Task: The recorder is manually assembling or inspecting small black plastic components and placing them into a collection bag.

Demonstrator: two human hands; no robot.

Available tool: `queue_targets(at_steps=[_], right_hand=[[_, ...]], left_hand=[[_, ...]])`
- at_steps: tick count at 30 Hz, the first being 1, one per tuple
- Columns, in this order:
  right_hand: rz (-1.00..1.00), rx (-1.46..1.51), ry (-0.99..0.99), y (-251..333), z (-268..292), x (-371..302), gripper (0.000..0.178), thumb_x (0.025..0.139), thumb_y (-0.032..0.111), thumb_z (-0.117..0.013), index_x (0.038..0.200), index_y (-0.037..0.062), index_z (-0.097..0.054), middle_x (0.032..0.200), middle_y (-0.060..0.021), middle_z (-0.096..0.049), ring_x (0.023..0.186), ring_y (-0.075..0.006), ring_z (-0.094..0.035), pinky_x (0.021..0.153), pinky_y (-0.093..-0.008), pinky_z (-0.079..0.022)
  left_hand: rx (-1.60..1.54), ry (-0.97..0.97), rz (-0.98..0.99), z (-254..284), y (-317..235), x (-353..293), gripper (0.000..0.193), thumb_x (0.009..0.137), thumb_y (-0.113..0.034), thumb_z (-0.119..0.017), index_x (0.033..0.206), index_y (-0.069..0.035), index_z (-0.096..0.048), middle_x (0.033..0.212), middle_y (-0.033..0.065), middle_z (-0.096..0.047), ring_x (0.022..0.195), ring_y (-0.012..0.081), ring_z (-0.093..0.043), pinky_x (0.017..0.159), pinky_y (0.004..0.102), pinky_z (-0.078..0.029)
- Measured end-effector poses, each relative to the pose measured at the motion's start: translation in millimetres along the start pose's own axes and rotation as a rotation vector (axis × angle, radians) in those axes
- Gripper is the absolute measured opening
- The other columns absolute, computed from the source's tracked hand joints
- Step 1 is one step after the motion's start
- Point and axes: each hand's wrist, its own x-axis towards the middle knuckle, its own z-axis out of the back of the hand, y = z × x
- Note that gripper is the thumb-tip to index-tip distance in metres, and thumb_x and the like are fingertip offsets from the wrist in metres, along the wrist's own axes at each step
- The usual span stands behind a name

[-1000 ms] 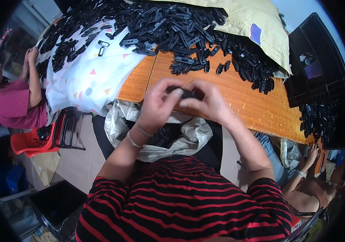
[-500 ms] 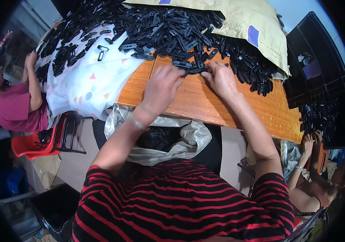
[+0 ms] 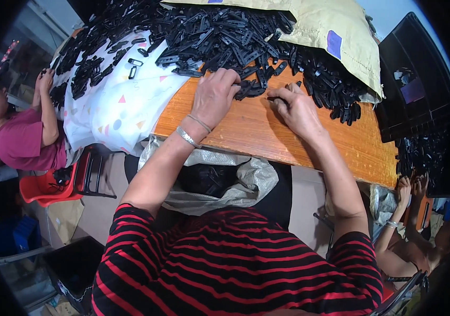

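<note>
A heap of narrow black plastic pieces point(image 3: 225, 39) covers the far part of the wooden table point(image 3: 246, 129). My left hand point(image 3: 215, 96) reaches over the heap's near edge, palm down. Its fingers are bent, and the tips are hidden among the pieces. A small cluster of black pieces point(image 3: 251, 89) lies between my two hands. To its right my right hand point(image 3: 297, 109) hovers close above the bare wood, thumb and fingers drawn together. Something dark shows at those fingertips, too small to name.
A large tan sack point(image 3: 335, 23) lies at the far right with black pieces spilling out. Left, a patterned white sheet point(image 3: 125, 100) carries more pieces. An open woven bag point(image 3: 256, 184) hangs below the table edge. Other people work at left point(image 3: 25, 131) and right point(image 3: 404, 247).
My left hand has moved farther away, up to the edge of the heap. My right hand has drawn back a little to the right, away from the small cluster.
</note>
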Motion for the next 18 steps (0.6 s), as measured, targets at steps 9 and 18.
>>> queue_targets(at_steps=[9, 18], right_hand=[[0.176, 0.275, -0.209, 55, 5, 11, 0.012, 0.085, 0.002, -0.067, 0.097, 0.0014, -0.067, 0.072, -0.0088, -0.059, 0.057, -0.0173, -0.058, 0.052, -0.0287, -0.046], [0.224, 0.187, -0.124, 76, 8, 1, 0.030, 0.077, 0.000, -0.073, 0.105, 0.0026, -0.064, 0.091, -0.0116, -0.057, 0.079, -0.0262, -0.061, 0.066, -0.0355, -0.051]], left_hand=[[-1.238, 0.136, 0.586, 21, -29, -24, 0.025, 0.083, 0.003, -0.067, 0.107, 0.003, -0.060, 0.098, 0.0041, -0.064, 0.085, 0.0061, -0.060, 0.073, 0.0207, -0.051], [-1.205, 0.074, 0.576, 36, -38, -32, 0.028, 0.083, 0.005, -0.064, 0.111, 0.005, -0.060, 0.098, 0.0060, -0.066, 0.082, 0.0068, -0.061, 0.072, 0.0202, -0.051]])
